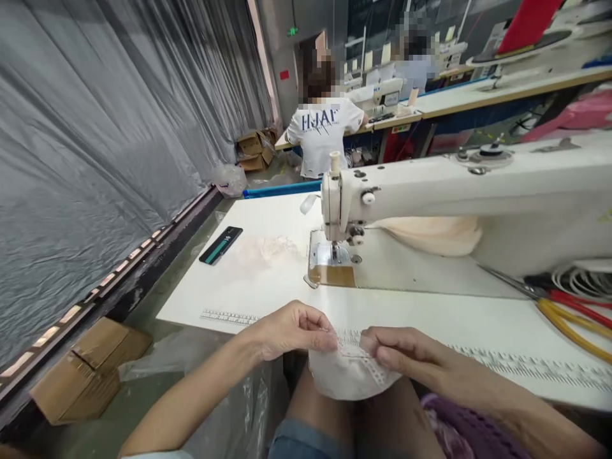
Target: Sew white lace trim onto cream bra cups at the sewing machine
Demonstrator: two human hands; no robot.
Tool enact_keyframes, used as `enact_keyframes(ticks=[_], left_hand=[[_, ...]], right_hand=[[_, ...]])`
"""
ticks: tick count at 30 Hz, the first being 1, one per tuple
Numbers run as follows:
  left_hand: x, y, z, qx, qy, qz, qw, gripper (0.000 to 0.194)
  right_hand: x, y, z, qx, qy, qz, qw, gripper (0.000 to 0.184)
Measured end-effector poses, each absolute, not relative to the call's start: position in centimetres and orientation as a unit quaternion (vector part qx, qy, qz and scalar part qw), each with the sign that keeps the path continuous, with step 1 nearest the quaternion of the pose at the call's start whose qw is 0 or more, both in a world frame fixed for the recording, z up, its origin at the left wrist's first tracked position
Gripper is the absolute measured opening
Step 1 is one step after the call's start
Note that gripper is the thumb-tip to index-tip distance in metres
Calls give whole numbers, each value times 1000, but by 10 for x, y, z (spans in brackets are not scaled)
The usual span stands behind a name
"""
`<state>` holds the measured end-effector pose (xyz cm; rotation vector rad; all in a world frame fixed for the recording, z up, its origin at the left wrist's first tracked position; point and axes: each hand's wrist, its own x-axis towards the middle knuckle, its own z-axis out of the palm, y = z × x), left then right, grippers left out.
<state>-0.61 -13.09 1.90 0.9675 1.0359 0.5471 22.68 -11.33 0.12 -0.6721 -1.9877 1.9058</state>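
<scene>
Where the white desk ends at its near edge, both hands work just off the rim, over the person's lap, with open floor and a cardboard box to the left and a grey plastic curtain beyond. A printed ruler runs along that edge. Bare desk lies between the hands and the sewing machine, whose needle end stands well apart from them; a black remote lies far left, scissors at the right. Another person in a white shirt stands at a further desk behind. The left hand pinches shut on the top edge of a pale fabric cup; the right hand has its grip closed on the same lace-trimmed edge, just beside.
</scene>
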Motion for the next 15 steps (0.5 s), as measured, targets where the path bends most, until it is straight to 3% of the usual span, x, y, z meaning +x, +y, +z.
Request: enact_keyframes(ticks=[9,12,15], left_hand=[[13,-159,-20,356,443,222,792,42],[17,-161,-22,375,459,227,773,42],[14,-167,-31,402,478,213,751,47]], right_hand=[[239,-139,-29,-242,-604,754,93,42],[232,-151,-37,-287,-630,710,127,50],[223,-156,-38,-355,-688,617,142,36]])
